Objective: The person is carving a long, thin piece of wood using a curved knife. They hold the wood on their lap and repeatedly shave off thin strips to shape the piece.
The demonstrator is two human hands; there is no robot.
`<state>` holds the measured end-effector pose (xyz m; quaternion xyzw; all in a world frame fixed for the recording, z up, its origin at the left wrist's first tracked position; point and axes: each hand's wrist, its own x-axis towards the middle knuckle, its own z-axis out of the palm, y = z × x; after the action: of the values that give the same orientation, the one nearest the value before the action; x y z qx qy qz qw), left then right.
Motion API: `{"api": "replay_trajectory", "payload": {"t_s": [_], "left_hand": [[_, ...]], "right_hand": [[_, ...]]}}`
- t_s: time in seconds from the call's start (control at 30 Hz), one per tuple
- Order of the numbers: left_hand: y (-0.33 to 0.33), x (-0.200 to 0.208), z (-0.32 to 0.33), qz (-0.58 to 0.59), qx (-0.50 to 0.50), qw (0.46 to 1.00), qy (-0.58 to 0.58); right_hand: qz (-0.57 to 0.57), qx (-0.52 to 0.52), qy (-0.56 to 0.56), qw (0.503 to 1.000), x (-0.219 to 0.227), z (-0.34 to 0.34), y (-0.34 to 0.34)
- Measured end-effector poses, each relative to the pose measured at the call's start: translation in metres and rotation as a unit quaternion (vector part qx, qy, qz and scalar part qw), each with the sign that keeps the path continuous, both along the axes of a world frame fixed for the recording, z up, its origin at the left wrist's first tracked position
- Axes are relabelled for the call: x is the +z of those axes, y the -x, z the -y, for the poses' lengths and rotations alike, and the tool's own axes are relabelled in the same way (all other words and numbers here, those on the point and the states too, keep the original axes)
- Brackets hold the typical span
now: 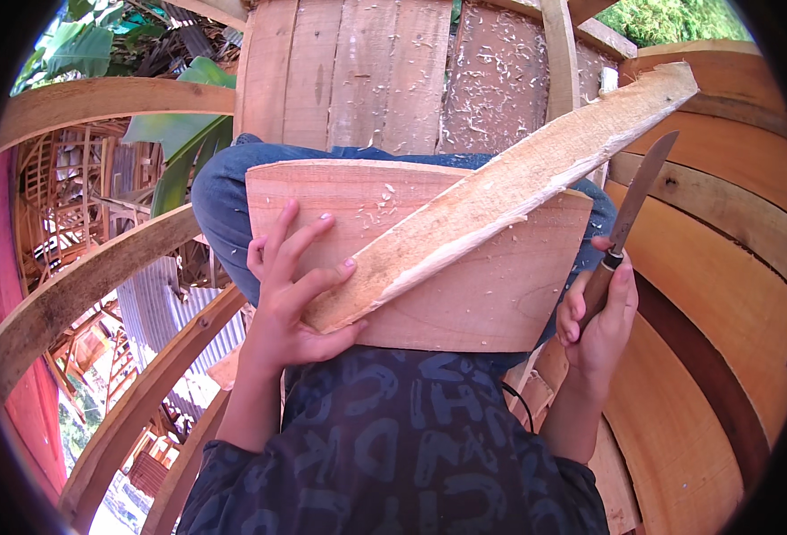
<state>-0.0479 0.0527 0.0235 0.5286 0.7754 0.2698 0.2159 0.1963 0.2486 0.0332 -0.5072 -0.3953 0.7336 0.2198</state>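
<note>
Across my lap lies a wide, flat wooden board (491,294), with small shavings on it. A long, rough strip of wood (500,201) rests slantwise over the board, its far end sticking out past the upper right corner. My left hand (295,285) is at the strip's near end, thumb below it and a fingertip on its upper edge, the other fingers spread on the board. In my right hand (600,312) is a knife (638,196), gripped by its brown wooden handle. Its blade points up and away, apart from the strip.
Curled shavings litter the plank floor (358,71) ahead. Wooden rails (99,267) curve along the left, with corrugated metal sheets (179,312) and green leaves (184,134) beyond. A plank wall (714,259) stands close on the right, near the knife.
</note>
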Motion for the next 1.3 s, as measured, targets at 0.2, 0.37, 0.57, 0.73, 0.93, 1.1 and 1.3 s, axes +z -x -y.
{"api": "replay_trajectory", "payload": {"t_s": [0.2, 0.37, 0.57, 0.73, 0.93, 1.1, 1.3], "left_hand": [[-0.001, -0.001, -0.001, -0.001, -0.002, 1.0, -0.001], [-0.001, 0.002, -0.002, -0.001, 0.001, 1.0, 0.002], [-0.001, 0.001, -0.001, -0.002, 0.004, 1.0, 0.006], [-0.001, -0.001, 0.0, 0.001, 0.004, 1.0, 0.0], [-0.001, 0.0, 0.0, 0.002, -0.002, 1.0, -0.002], [-0.001, 0.007, -0.002, -0.005, 0.0, 1.0, 0.03], [-0.018, 0.02, 0.002, -0.053, 0.051, 0.994, 0.083]], "right_hand": [[0.039, 0.194, 0.024, 0.98, -0.006, 0.021, 0.0], [-0.057, 0.192, 0.177, 0.963, -0.013, 0.01, -0.009], [-0.161, 0.127, 0.224, 0.953, 0.006, 0.015, -0.003], [-0.008, 0.001, -0.006, 1.0, -0.003, 0.012, 0.0], [0.039, 0.2, 0.019, 0.979, -0.006, 0.023, 0.001], [-0.167, 0.161, 0.262, 0.937, -0.017, 0.013, -0.016], [-0.156, 0.063, 0.151, 0.974, 0.008, 0.015, -0.011]]}}
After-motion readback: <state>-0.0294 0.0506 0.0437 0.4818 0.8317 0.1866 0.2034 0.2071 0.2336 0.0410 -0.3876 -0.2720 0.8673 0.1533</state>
